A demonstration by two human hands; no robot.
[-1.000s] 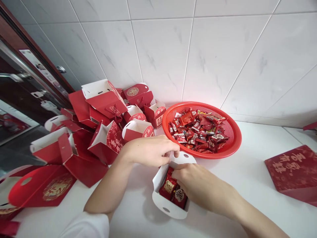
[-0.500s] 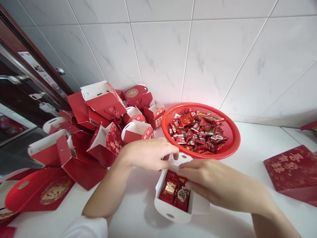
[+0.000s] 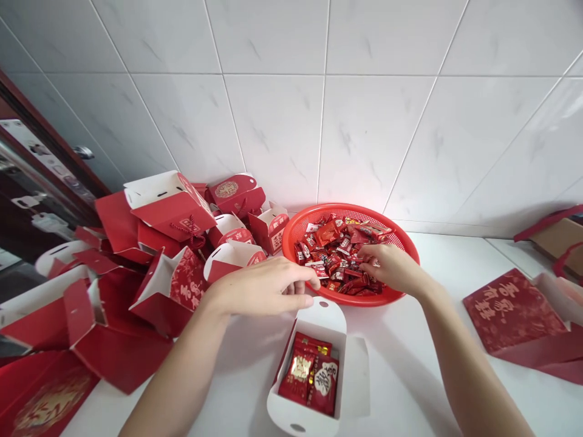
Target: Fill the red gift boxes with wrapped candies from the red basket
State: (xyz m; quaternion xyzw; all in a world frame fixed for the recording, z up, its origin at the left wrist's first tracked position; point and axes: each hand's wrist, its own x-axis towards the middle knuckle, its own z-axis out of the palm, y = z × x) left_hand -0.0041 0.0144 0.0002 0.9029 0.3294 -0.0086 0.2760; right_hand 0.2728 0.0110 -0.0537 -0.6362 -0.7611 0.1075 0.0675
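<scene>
An open white-lined box lies on the white table, holding several red wrapped candies. Its flaps are spread. My left hand hovers at the box's far flap, fingers loosely bent and thumb apart, with nothing seen in it. Beyond the box, a red plastic basket is heaped with small wrapped candies. My right hand reaches into it from the right, its fingers pinched on a wrapped candy in the heap; the fingertips are partly hidden.
Several red folded gift boxes are piled at the left against the tiled wall. At the right edge, blurred fingers of another person touch a red box. Behind it stands a brown box with red edges.
My right hand has left the box and moved up into the candy basket. My left hand has opened away from the flap slightly. The view has shifted a little right.
</scene>
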